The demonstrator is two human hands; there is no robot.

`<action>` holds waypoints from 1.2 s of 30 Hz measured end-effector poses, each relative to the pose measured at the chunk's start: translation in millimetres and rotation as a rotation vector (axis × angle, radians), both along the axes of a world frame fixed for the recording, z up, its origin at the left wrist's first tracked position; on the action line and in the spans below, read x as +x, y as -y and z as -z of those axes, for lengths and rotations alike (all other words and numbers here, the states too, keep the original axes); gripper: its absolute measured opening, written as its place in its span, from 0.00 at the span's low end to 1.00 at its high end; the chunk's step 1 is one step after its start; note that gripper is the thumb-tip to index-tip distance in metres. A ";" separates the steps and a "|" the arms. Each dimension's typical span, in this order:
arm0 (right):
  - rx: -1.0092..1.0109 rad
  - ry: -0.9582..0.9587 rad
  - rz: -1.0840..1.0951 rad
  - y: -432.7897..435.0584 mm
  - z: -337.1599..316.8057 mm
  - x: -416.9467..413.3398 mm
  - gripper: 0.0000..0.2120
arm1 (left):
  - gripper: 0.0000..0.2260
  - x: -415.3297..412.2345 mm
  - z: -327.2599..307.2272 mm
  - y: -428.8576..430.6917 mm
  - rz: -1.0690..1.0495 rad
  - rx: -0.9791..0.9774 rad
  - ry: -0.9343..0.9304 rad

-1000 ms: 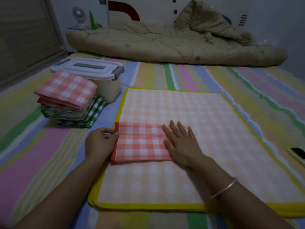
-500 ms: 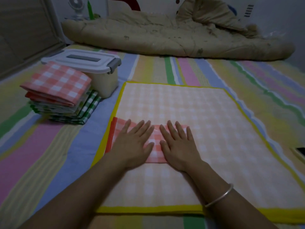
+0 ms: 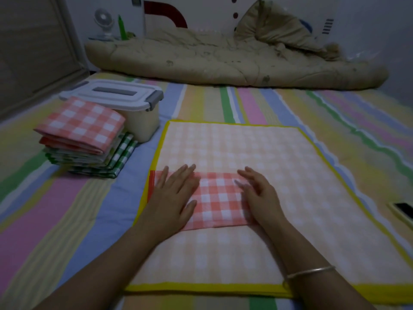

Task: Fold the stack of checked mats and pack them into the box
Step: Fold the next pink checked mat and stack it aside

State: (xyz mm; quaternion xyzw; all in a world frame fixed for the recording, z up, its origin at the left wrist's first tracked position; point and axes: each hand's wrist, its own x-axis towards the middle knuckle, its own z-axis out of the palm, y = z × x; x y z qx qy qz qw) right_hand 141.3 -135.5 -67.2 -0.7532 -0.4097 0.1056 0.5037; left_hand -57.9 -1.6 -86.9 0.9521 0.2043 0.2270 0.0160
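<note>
A folded red-and-white checked mat [image 3: 220, 199] lies on a large pale checked mat with a yellow border [image 3: 257, 153]. My left hand [image 3: 173, 198] presses flat on the folded mat's left half, fingers straight. My right hand [image 3: 260, 194] rests on its right edge with fingers extended. To the left sits a stack of folded checked mats [image 3: 87, 139], red on top and green below. Behind the stack stands the box [image 3: 138, 121], a pale plastic tub with its white lid [image 3: 111, 95] on and grey latches.
Everything lies on a striped pastel bedsheet [image 3: 67, 215]. A rumpled beige quilt [image 3: 223, 61] runs along the far side. A phone [image 3: 403, 209] lies at the right edge. A small fan [image 3: 104, 23] stands at the back left.
My left hand went from pinching the folded mat's left edge to lying flat on it. My hands, side by side half a second ago, have since spread apart along the mat.
</note>
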 end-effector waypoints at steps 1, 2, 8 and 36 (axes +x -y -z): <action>0.001 0.038 0.060 2.9 -2.1 -0.6 0.17 | 0.18 -0.3 -1.9 2.4 -0.005 0.071 0.026; -0.018 0.126 0.128 5.7 -2.8 -1.0 0.17 | 0.16 -0.6 -2.1 3.6 -0.015 0.121 0.039; -0.444 0.230 0.405 22.0 -13.6 -7.3 0.14 | 0.17 0.1 2.1 1.8 -0.040 0.016 0.009; 0.080 -0.387 -0.189 -25.7 -53.5 -59.6 0.10 | 0.38 14.1 -39.9 -16.2 -0.039 -0.654 -0.348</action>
